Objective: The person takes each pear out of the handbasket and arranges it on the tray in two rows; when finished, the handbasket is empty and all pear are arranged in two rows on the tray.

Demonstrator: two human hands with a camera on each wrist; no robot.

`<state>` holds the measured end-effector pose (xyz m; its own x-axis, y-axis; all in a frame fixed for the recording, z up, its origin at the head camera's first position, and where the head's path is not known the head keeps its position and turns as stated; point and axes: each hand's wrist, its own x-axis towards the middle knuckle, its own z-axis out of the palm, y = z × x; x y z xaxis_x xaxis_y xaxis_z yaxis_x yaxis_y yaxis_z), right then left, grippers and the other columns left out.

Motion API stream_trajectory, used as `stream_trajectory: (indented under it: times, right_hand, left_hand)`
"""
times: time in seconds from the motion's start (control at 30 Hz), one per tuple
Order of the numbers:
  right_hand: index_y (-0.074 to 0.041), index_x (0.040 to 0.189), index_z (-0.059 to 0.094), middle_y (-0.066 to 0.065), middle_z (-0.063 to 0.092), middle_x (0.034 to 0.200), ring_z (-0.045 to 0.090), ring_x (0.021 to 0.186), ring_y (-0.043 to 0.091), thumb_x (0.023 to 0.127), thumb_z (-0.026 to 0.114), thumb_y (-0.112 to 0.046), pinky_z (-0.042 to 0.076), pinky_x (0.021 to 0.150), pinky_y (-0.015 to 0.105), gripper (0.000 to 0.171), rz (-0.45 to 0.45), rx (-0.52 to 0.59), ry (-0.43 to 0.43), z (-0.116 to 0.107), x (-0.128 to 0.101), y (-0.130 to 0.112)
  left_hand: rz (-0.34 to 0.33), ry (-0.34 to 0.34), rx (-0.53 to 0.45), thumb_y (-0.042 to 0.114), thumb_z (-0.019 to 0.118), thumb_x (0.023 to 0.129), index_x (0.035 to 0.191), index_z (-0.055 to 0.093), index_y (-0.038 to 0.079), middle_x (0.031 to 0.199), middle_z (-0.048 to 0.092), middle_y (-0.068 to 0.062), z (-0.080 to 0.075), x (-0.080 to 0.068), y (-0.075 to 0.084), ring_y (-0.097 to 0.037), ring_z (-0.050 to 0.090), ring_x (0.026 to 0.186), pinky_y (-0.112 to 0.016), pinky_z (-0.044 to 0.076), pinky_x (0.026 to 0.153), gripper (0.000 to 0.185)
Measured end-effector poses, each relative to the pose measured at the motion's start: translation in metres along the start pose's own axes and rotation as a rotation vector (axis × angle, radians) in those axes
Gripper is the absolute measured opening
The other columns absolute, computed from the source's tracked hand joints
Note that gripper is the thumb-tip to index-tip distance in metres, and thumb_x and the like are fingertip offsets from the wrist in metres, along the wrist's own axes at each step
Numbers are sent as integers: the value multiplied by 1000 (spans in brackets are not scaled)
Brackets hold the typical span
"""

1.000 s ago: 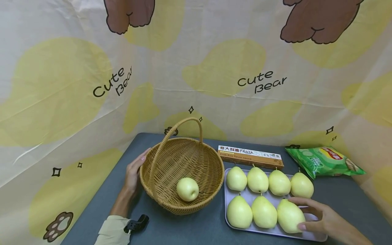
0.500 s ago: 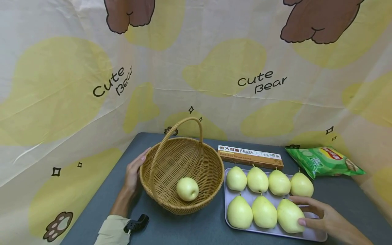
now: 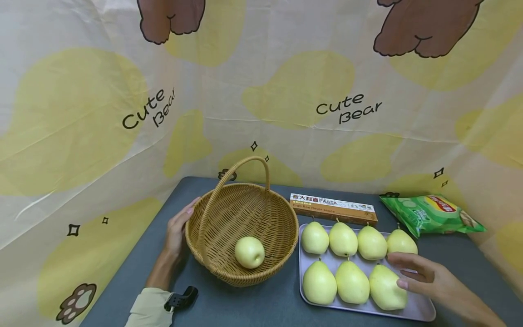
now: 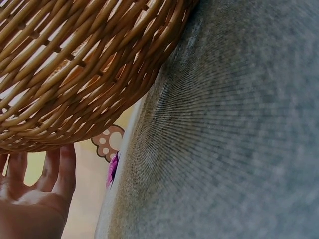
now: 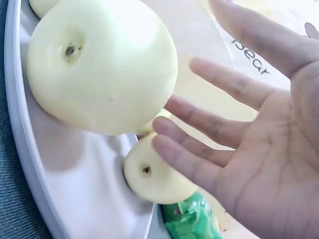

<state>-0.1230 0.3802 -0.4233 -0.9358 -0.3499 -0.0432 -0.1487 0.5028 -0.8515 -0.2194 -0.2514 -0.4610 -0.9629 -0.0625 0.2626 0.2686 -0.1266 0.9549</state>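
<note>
In the head view my left hand (image 3: pixel 176 231) rests against the left side of a wicker basket (image 3: pixel 204 213). The left wrist view shows its fairly straight fingers (image 4: pixel 67 169) touching the weave of the basket (image 4: pixel 84 74). One pale yellow-green pear (image 3: pixel 249 252) lies inside the basket. My right hand (image 3: pixel 433 279) is spread beside the front-right pear (image 3: pixel 387 288) on a lilac tray (image 3: pixel 421 311). From the right wrist, the palm (image 5: pixel 269 144) faces that pear (image 5: pixel 104 64), with the fingers extended and not gripping it.
Several more pears (image 3: pixel 352 282) stand in two rows on the tray. Behind it lies a pasta box (image 3: pixel 334 209), and a green chip bag (image 3: pixel 433 215) is at the back right. A printed cloth (image 3: pixel 286 91) hangs around the grey table (image 3: pixel 229 304).
My right hand has drawn its fingers off the front-right pear and lifted slightly. The pear stays on the tray. The left hand and basket hold their places.
</note>
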Motion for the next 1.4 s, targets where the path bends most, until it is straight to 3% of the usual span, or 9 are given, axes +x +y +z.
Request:
stream_trajectory:
  times: [0.07, 0.17, 0.3, 0.57, 0.7, 0.83, 0.97, 1.27, 1.4]
  right_hand:
    - [4, 151, 51, -20, 64, 141, 56, 124, -12, 105, 64, -6, 55, 92, 15, 48, 0, -6, 22, 0, 2, -3]
    - [7, 149, 51, -23, 63, 141, 59, 124, -10, 102, 65, 1, 56, 91, 15, 50, -76, 26, 49, 3, 7, -9]
    - [5, 150, 52, -17, 61, 145, 61, 126, -4, 101, 66, 5, 56, 94, 16, 51, -157, 50, 66, 9, 16, -28]
    - [-4, 148, 58, -2, 64, 144, 61, 127, -2, 101, 69, -2, 57, 93, 19, 47, -179, 7, 110, 21, 36, -65]
    - [-9, 146, 60, -5, 64, 143, 64, 127, 5, 103, 69, -6, 58, 93, 22, 44, -194, 10, 85, 27, 47, -77]
    - [-4, 146, 59, 0, 64, 145, 67, 128, 15, 102, 69, -6, 61, 95, 28, 45, -196, 82, 40, 33, 61, -86]
    - [-1, 146, 59, 6, 64, 145, 66, 128, 18, 101, 71, -7, 61, 97, 31, 47, -214, 109, 19, 42, 75, -93]
    - [-13, 142, 66, 5, 67, 142, 68, 125, 13, 99, 76, -12, 60, 99, 30, 44, -244, 128, -10, 60, 103, -111]
    - [-13, 139, 67, 6, 69, 139, 67, 127, 20, 99, 76, -13, 59, 100, 29, 42, -275, 120, -12, 68, 113, -118]
  left_hand:
    - [-1, -2, 5, 27, 45, 115, 157, 48, -1, 160, 53, -9, 0, 0, 1, -4, 58, 137, -18, 48, 110, 51]
    - [-1, 4, 2, 27, 45, 115, 157, 48, -2, 159, 55, -8, 0, -1, 1, -4, 58, 136, -18, 49, 109, 51]
    - [-2, 11, -5, 26, 45, 115, 156, 48, -3, 157, 57, -4, -2, -1, 2, -4, 59, 135, -18, 49, 109, 51]
    - [-5, 12, 8, 27, 45, 115, 156, 49, -2, 155, 59, -2, -3, -1, 1, -3, 58, 136, -18, 49, 109, 51]
    - [-5, 12, 10, 27, 45, 115, 156, 49, -2, 157, 57, -5, -3, -1, 1, -4, 59, 136, -17, 49, 108, 51]
    - [-7, 11, 2, 27, 46, 115, 156, 49, -2, 159, 55, -7, -2, -2, 1, -5, 58, 137, -18, 49, 109, 51]
    - [-9, 10, 8, 27, 45, 115, 157, 49, -1, 158, 56, -5, -2, -2, 0, -7, 56, 139, -18, 49, 110, 50]
    - [-7, 1, 16, 27, 44, 115, 157, 49, -1, 156, 58, -1, -1, -3, -1, -6, 57, 138, -18, 49, 109, 51]
    - [-1, 2, 8, 27, 44, 115, 157, 49, -1, 155, 59, 2, -1, -2, 0, -4, 58, 137, -18, 49, 109, 50]
